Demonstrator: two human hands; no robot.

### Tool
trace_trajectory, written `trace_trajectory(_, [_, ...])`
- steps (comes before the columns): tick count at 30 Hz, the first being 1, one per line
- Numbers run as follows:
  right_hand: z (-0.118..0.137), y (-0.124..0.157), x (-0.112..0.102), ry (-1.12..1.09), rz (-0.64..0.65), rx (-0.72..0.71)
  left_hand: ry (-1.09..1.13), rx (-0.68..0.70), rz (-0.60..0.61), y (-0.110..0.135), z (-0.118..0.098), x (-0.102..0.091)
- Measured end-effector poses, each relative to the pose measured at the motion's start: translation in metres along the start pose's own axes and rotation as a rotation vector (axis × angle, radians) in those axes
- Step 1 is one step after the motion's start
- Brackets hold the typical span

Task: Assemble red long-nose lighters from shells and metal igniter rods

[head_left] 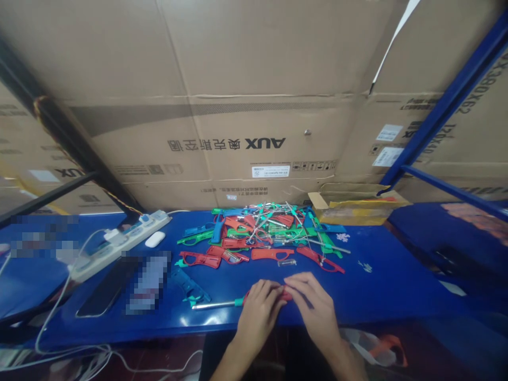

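Cardboard (226,63) is lining the back edge of the blue surface (381,286). Near its front edge, the left hand (260,302), palm down and curled, is gripping a red lighter (238,302); the right hand (313,301), nearly closed, is pinching its handle (286,295).

the left forearm (235,359) and right forearm (343,355), both bare, slant inward toward each other. the left hand (259,304) curls back-upward in a closed grip; close beside it, the right hand (312,300) points its bent fingers leftward, gripping too.
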State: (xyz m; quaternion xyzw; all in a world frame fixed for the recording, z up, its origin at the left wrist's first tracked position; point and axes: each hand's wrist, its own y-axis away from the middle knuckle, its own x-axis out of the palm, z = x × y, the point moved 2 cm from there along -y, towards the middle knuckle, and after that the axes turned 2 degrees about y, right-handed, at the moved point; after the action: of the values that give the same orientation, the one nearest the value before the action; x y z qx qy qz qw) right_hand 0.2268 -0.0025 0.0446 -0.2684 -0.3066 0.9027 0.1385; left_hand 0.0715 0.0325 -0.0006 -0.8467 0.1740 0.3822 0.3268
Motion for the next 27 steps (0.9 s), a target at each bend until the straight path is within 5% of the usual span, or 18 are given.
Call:
trace_trajectory(9, [0.000,0.012,-0.014,0.147,0.099,-0.024,0.000,0.031,0.029,0.000,-0.002,-0.004])
trace_trajectory(27, [0.014,0.009,-0.027,0.167,-0.068,0.028,-0.045,0.047,0.072,-0.003,-0.004,-0.004])
